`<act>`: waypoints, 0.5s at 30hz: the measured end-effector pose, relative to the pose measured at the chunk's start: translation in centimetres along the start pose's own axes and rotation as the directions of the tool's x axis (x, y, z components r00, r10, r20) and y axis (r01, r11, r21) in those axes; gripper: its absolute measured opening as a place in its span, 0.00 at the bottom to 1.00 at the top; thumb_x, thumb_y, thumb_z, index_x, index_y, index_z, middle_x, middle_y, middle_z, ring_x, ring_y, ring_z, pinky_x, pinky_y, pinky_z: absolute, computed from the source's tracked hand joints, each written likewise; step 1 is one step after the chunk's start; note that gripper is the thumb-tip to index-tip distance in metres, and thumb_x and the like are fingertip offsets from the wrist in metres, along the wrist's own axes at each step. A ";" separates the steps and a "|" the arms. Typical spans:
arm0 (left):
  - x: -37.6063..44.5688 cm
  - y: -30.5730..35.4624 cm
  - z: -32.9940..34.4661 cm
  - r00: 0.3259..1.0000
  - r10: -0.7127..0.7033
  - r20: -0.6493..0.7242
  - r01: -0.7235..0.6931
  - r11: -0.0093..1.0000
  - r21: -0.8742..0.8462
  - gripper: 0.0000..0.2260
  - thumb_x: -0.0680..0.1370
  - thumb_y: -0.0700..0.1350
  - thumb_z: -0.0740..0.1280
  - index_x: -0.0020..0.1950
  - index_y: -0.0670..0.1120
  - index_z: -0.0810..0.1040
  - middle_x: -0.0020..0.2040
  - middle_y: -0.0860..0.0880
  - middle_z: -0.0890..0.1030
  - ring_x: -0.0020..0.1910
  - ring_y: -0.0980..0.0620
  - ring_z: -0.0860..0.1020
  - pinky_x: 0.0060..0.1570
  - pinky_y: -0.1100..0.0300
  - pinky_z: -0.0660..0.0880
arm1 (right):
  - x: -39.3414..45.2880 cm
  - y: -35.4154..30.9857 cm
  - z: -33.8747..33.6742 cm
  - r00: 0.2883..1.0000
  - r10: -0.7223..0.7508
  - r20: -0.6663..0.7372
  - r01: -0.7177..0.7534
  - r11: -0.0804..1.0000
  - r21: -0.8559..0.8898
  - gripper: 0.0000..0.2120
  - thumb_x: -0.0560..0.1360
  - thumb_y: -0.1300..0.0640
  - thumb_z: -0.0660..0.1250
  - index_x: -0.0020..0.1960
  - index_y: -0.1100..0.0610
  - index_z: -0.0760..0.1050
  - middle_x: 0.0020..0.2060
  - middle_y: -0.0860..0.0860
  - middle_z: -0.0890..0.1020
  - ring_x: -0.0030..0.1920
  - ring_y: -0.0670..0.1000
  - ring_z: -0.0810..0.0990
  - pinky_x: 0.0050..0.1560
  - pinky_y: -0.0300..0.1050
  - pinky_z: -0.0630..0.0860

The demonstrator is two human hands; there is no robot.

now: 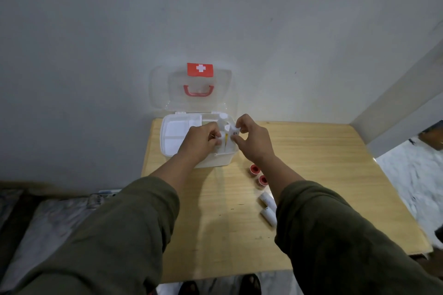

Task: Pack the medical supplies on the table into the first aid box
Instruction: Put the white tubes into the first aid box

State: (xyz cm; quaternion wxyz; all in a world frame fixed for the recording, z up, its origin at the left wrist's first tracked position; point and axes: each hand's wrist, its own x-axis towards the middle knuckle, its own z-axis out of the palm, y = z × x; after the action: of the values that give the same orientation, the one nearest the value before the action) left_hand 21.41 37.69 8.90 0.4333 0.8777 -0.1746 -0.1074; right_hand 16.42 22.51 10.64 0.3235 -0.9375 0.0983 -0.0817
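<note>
A white first aid box [167, 146] stands open at the table's far left, its clear lid [167, 88] with a red cross label and red handle raised against the wall. Both hands are over the box's right compartment. My left hand [200, 137] pinches a small white item at the compartment's edge. My right hand [251, 137] holds a small white packet [234, 132] just above the box. Two red-capped tape rolls [253, 169] [262, 179] and two white bandage rolls [266, 200] [269, 215] lie on the table under my right forearm.
The wooden table [323, 175] stands against a grey wall. A bed with a patterned cover [48, 223] lies to the left, a pale floor [412, 175] to the right. Feet in sandals [250, 284] show below the table's near edge.
</note>
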 end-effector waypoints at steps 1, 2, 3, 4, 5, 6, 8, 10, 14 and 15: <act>0.1 -0.2 0.1 1.000 0.001 0.005 -0.001 1.000 -0.002 0.02 0.74 0.38 0.67 0.46 0.44 0.78 0.43 0.47 0.81 0.45 0.49 0.79 0.49 0.58 0.74 | 0.0 0.2 0.1 1.000 -0.005 0.017 0.006 1.000 -0.019 0.09 0.73 0.59 0.68 0.50 0.57 0.70 0.48 0.55 0.82 0.51 0.55 0.78 0.50 0.51 0.75; 0.1 -0.4 0.1 1.000 0.002 0.015 -0.002 1.000 -0.003 0.02 0.74 0.38 0.67 0.46 0.44 0.78 0.43 0.47 0.81 0.45 0.49 0.79 0.48 0.58 0.74 | -0.1 0.4 0.3 0.999 -0.018 0.038 0.019 0.999 -0.045 0.09 0.73 0.59 0.67 0.50 0.57 0.70 0.48 0.54 0.81 0.51 0.56 0.78 0.49 0.51 0.75; 0.2 -0.5 0.2 1.000 0.005 0.030 -0.005 1.000 0.001 0.02 0.74 0.38 0.67 0.45 0.44 0.78 0.43 0.48 0.81 0.45 0.49 0.79 0.48 0.59 0.74 | -0.2 0.7 0.5 0.998 -0.031 0.060 0.036 0.996 -0.076 0.09 0.73 0.58 0.67 0.51 0.57 0.70 0.48 0.54 0.81 0.51 0.57 0.77 0.49 0.51 0.74; 0.2 -0.7 0.3 0.999 0.012 0.052 -0.013 1.000 0.016 0.02 0.75 0.38 0.67 0.45 0.44 0.79 0.43 0.48 0.81 0.45 0.49 0.79 0.48 0.59 0.73 | -0.3 1.0 0.7 0.996 -0.044 0.079 0.052 0.993 -0.106 0.08 0.73 0.58 0.67 0.51 0.57 0.71 0.49 0.54 0.81 0.51 0.58 0.77 0.48 0.50 0.73; 0.2 -0.8 0.4 0.997 0.024 0.075 -0.027 0.999 0.043 0.02 0.75 0.39 0.68 0.45 0.44 0.80 0.44 0.48 0.82 0.46 0.49 0.79 0.49 0.58 0.74 | -0.4 1.2 0.9 0.994 -0.056 0.094 0.068 0.988 -0.135 0.08 0.73 0.59 0.66 0.52 0.58 0.71 0.49 0.54 0.81 0.51 0.58 0.76 0.47 0.49 0.72; 0.3 -0.9 0.6 0.994 0.034 0.099 -0.042 0.996 0.074 0.03 0.75 0.40 0.68 0.46 0.44 0.81 0.45 0.47 0.82 0.47 0.48 0.79 0.50 0.57 0.75 | -0.6 1.4 1.1 0.992 -0.066 0.103 0.082 0.983 -0.164 0.08 0.73 0.59 0.66 0.52 0.58 0.72 0.49 0.54 0.81 0.51 0.58 0.76 0.47 0.49 0.71; 0.4 -1.0 0.7 0.989 0.049 0.139 -0.066 0.991 0.119 0.05 0.75 0.40 0.67 0.48 0.44 0.82 0.48 0.45 0.83 0.49 0.47 0.79 0.52 0.56 0.74 | -0.8 1.7 1.2 0.991 -0.063 0.117 0.089 0.970 -0.228 0.08 0.73 0.57 0.65 0.52 0.58 0.73 0.49 0.53 0.81 0.55 0.57 0.75 0.50 0.49 0.69; 0.5 -1.0 0.9 0.985 0.062 0.160 -0.085 0.986 0.143 0.06 0.76 0.40 0.66 0.50 0.43 0.82 0.50 0.45 0.83 0.50 0.47 0.79 0.53 0.56 0.74 | -0.9 1.8 1.2 0.991 -0.028 0.134 0.067 0.953 -0.295 0.10 0.74 0.55 0.64 0.53 0.56 0.75 0.52 0.54 0.81 0.60 0.55 0.72 0.55 0.50 0.67; 0.3 -1.2 1.0 0.985 0.087 0.151 -0.108 0.984 0.140 0.07 0.77 0.40 0.65 0.51 0.43 0.82 0.52 0.44 0.83 0.51 0.46 0.79 0.54 0.54 0.75 | -0.7 1.4 1.0 0.993 -0.014 0.121 0.057 0.933 -0.356 0.12 0.75 0.55 0.61 0.54 0.57 0.79 0.58 0.53 0.79 0.65 0.54 0.68 0.59 0.50 0.66; 0.3 -1.2 1.0 0.985 0.094 0.145 -0.114 0.984 0.136 0.07 0.77 0.40 0.65 0.52 0.43 0.82 0.52 0.44 0.83 0.51 0.47 0.79 0.55 0.54 0.75 | -0.6 1.3 1.0 0.993 -0.014 0.120 0.058 0.929 -0.365 0.12 0.76 0.55 0.61 0.54 0.57 0.79 0.59 0.52 0.79 0.65 0.54 0.68 0.59 0.50 0.66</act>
State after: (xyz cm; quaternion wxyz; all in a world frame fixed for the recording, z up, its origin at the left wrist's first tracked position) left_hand 21.58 37.56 7.33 0.3609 0.8867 -0.2569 -0.1321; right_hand 15.86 22.18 9.01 0.1458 -0.9863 0.0758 -0.0135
